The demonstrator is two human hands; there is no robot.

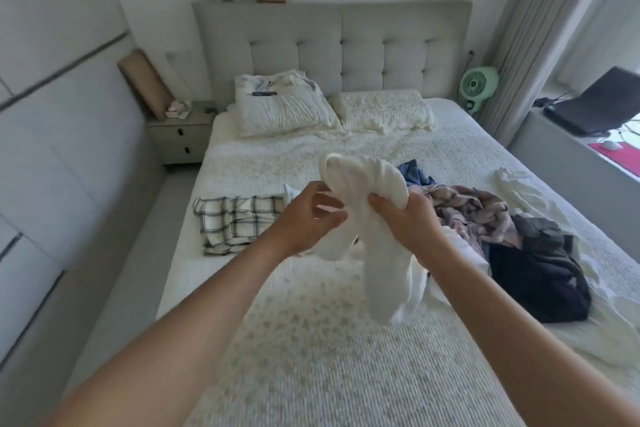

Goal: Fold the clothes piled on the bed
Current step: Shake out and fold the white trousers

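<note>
— Both forearms reach out over the bed (311, 357), and between them hangs a white garment (367, 184), bunched and lifted clear of the cover.

— How far along are you?

— Not far, I'd say. One checked piece (239, 224) lies folded flat on my left side of the bed, with a bit of white cloth showing just behind it. That looks like the finished stack. To my right the pile (502, 239) is unsorted: a pinkish patterned piece, something blue behind it, dark clothes heaped nearer me, and loose white fabric beside them. So most of the work is left.

— And the white one you're holding?

— Unfolded so far. It's twisted into a rope, one end humped above my knuckles, the other dangling towards the cover.

— What are your hands doing?

— My right hand (408, 222) is clenched round the middle of the garment, fingers wrapped tight. My left hand (308, 218) is just beside it, fingers curled and pinching at the cloth's edge, as if hunting for a hem or a sleeve. I'd guess the next thing is shaking it out to find its shape.
</note>
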